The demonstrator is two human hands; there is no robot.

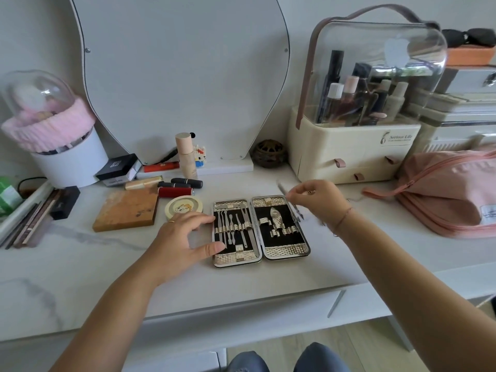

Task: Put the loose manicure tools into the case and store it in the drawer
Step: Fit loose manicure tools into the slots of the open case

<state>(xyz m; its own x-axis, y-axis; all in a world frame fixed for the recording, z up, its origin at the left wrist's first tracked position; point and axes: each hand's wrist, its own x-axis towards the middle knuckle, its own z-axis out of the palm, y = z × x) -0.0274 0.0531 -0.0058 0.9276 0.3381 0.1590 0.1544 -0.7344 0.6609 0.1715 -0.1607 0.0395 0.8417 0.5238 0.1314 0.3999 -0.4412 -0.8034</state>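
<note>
The manicure case point(285, 253) lies open and flat on the marble table top, black lining up. Its left half holds several metal tools point(232, 226) under straps; the right half holds a nail clipper point(276, 217) and free straps. My left hand point(185, 237) rests at the case's left edge, fingers spread, thumb touching the frame. My right hand point(315, 200) hovers over the case's upper right corner, pinching a thin metal tool point(284, 191) that points up-left. A pair of small scissors point(296, 212) lies beside the case's right edge, under that hand.
A white drawer front with a metal handle point(335, 303) runs below the table edge. A pink pouch point(453, 194) lies at the right, a cosmetics organiser point(354, 159) behind it. Lipsticks point(177, 187), a round tin point(183, 206) and a wooden box point(126, 209) lie left of the case.
</note>
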